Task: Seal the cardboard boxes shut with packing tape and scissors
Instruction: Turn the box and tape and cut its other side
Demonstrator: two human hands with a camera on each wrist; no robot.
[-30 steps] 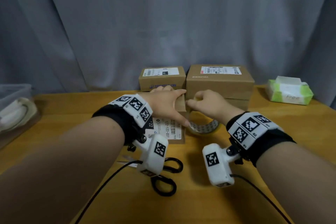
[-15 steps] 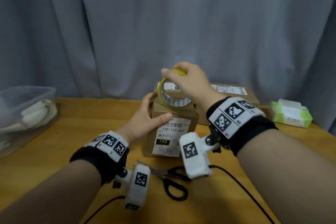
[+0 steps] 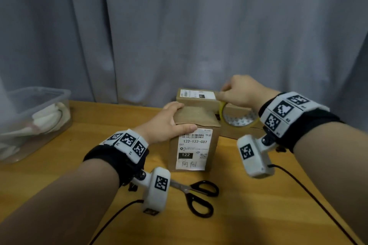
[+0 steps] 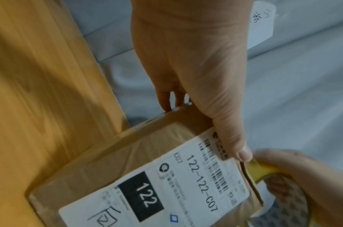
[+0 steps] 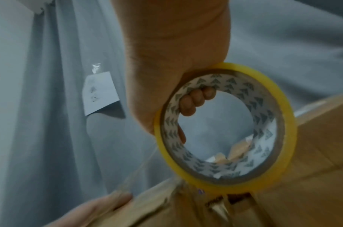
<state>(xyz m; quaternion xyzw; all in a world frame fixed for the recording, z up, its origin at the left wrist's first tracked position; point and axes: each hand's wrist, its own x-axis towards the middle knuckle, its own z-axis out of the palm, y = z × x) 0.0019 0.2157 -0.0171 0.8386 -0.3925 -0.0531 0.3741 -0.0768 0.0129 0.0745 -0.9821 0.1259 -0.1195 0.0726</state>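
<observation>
Head view. Labelled box (image 3: 194, 145) standing upright on table (image 3: 59, 165), taken as landmark. Left hand (image 3: 169, 123) clamped over its top left edge, thumb along the front, fingers over the back. Right hand (image 3: 242, 91) up and to the right of the box top, gripping tape roll (image 3: 238, 116); roll on edge, just beside the box's top right corner. Scissors (image 3: 196, 193) flat in front of the box, nearer the left wrist. Boxes counted: three, two behind the landmark. One roll, one pair of scissors. Plastic tub (image 3: 35, 117) far left.

Left wrist view. Thumb (image 4: 231, 138) pressed on label edge; roll just right of box corner.

Right wrist view. Fingers (image 5: 194, 98) hooked through the roll's core. Clear strip (image 5: 139, 169) running down-left toward the box top. Likely next: pull across the top, left to right.
</observation>
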